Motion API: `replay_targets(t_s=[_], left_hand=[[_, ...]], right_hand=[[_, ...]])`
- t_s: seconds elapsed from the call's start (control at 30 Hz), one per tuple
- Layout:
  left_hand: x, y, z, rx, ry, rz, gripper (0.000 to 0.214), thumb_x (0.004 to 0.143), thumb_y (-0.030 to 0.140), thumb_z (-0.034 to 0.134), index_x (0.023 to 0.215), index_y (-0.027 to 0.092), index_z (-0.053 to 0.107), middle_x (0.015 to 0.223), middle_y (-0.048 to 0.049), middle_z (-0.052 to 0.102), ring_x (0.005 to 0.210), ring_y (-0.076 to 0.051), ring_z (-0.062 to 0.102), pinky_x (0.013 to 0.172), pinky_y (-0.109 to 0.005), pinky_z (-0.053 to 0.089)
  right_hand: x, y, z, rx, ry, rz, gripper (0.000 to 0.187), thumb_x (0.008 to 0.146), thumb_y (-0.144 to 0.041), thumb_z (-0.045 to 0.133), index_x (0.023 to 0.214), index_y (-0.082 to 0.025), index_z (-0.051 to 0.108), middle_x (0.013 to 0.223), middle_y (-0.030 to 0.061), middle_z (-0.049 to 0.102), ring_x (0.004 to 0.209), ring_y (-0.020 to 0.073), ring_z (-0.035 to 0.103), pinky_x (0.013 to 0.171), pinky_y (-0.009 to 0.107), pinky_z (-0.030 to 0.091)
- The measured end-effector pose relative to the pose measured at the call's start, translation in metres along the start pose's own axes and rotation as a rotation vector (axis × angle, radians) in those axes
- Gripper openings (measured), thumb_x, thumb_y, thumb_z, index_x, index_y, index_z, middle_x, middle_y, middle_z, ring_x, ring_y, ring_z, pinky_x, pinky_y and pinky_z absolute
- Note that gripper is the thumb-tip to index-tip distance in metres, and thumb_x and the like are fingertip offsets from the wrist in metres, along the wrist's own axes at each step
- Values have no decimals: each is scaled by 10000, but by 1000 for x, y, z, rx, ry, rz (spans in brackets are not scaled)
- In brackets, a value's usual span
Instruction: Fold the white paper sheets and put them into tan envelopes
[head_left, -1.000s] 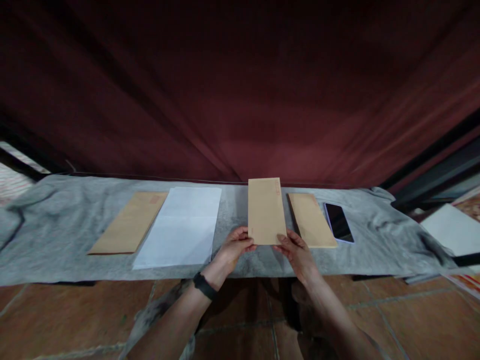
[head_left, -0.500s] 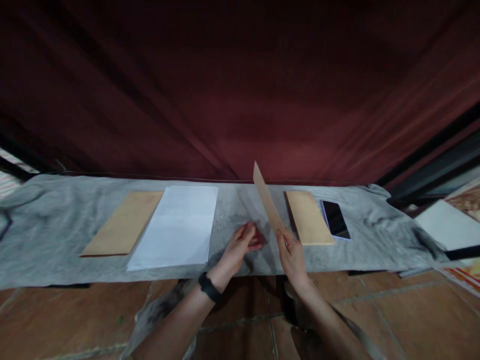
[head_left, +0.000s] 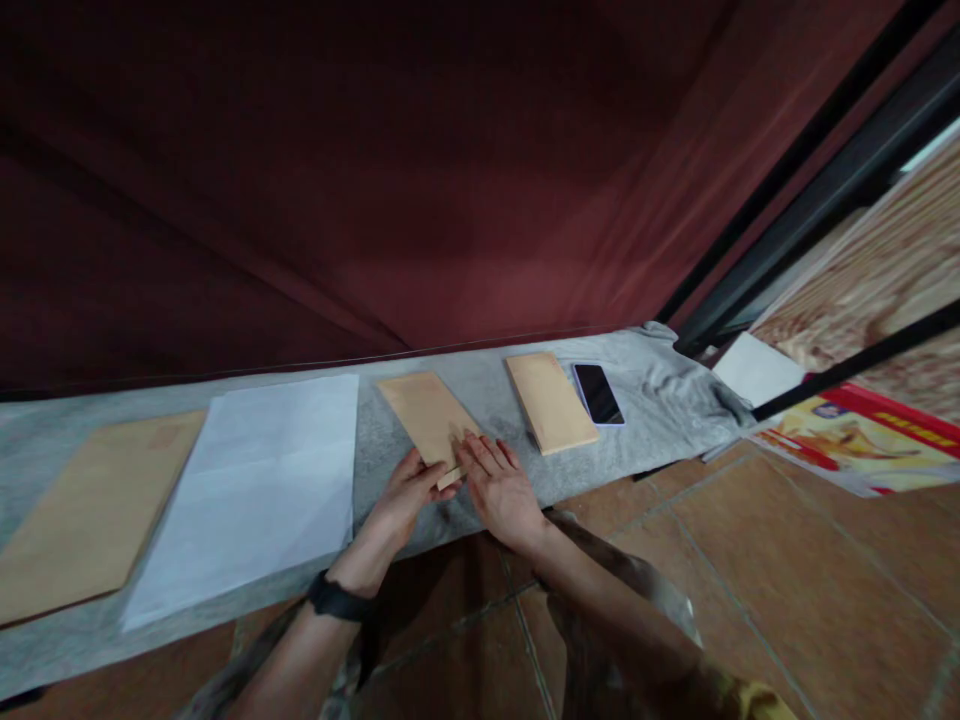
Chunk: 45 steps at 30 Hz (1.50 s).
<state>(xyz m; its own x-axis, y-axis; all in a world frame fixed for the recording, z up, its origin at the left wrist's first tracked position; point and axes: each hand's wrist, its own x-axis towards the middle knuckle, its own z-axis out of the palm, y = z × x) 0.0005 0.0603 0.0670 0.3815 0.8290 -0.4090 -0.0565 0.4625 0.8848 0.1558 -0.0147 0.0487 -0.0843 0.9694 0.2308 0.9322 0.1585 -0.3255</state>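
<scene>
One envelope (head_left: pixel 426 408) touches left grip (head_left: pixel 405 492) and right grip (head_left: pixel 507 496).

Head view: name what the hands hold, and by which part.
An envelope, by its near end: the left hand grips the left corner, the right hand lies at the right corner.

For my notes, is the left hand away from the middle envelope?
No: the left hand holds the middle envelope with its thumb on top.
</scene>
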Motion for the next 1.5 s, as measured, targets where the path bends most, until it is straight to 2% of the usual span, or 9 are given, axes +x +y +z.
replay_targets(t_s=[0.1, 0.23, 0.47, 0.67, 0.8, 1.03, 1.17, 1.33, 1.5], left_hand=[[3, 3, -11, 113, -22, -53, 614, 604, 363, 858, 1153, 181, 652, 1001, -89, 769, 724, -216, 719, 636, -315, 555], [5, 2, -18, 169, -57, -70, 619, 584, 340, 862, 1141, 166, 655, 935, -81, 764, 707, -227, 707, 638, -334, 556], [13, -3, -16, 293, 71, -13, 655, 662, 228, 789, 1276, 162, 570, 807, -37, 743, 641, -201, 678, 571, -299, 538], [13, -2, -22, 781, 149, 87, 593, 802, 246, 683, 1368, 139, 545, 595, 32, 659, 467, -177, 588, 511, -267, 400], [14, -3, -25, 1043, 178, 124, 590, 866, 302, 644, 1415, 139, 501, 702, -5, 711, 614, -211, 669, 578, -278, 404], [10, 0, -23, 1241, 213, 99, 670, 915, 369, 626, 1504, 155, 389, 907, -59, 761, 816, -234, 723, 683, -302, 483], [-3, -2, -13, 1394, 289, 346, 528, 966, 291, 542, 1470, 155, 462, 1093, -125, 747, 960, -271, 721, 798, -371, 546], [-20, -31, 5, 1464, -18, 848, 376, 1007, 255, 455, 1327, 135, 615, 1351, -139, 669, 1274, -255, 613, 1104, -405, 480], [-25, -63, 5, 1607, -16, 926, 616, 991, 407, 513, 1503, 71, 447, 1580, -182, 454, 1479, -296, 413, 1223, -472, 362]], right_hand=[[-1, 10, 4, 102, 31, 114, 596, 970, -167, 484, 1560, -195, 408, 1605, 106, 428, 1464, 245, 418, 1196, 439, 375], [2, 25, 11, 143, 85, 282, 543, 977, -194, 484, 1515, -120, 460, 1576, 183, 441, 1468, 276, 405, 1168, 444, 406], [-2, 23, 23, 99, 52, 329, 663, 970, -362, 564, 1563, -129, 378, 1635, 184, 341, 1529, 334, 272, 1190, 522, 341], [-4, 17, 33, 38, 57, 363, 667, 962, -348, 556, 1550, -78, 392, 1643, 187, 325, 1544, 349, 215, 1212, 517, 297], [-5, 19, 37, -27, 66, 385, 642, 963, -306, 530, 1546, -74, 398, 1640, 177, 336, 1533, 344, 240, 1216, 513, 289], [-8, 28, 45, -86, 113, 381, 625, 964, -265, 497, 1545, -62, 390, 1606, 200, 388, 1515, 329, 289, 1208, 516, 305], [-9, 30, 46, -93, 127, 387, 620, 958, -273, 499, 1541, -85, 402, 1590, 189, 415, 1496, 341, 327, 1184, 517, 338], [-9, 32, 45, -89, 103, 382, 614, 953, -263, 499, 1531, -75, 415, 1594, 192, 409, 1504, 330, 313, 1194, 504, 333], [-10, 36, 50, -91, 165, 359, 584, 961, -265, 494, 1513, -80, 441, 1577, 200, 430, 1503, 330, 317, 1187, 519, 343]])
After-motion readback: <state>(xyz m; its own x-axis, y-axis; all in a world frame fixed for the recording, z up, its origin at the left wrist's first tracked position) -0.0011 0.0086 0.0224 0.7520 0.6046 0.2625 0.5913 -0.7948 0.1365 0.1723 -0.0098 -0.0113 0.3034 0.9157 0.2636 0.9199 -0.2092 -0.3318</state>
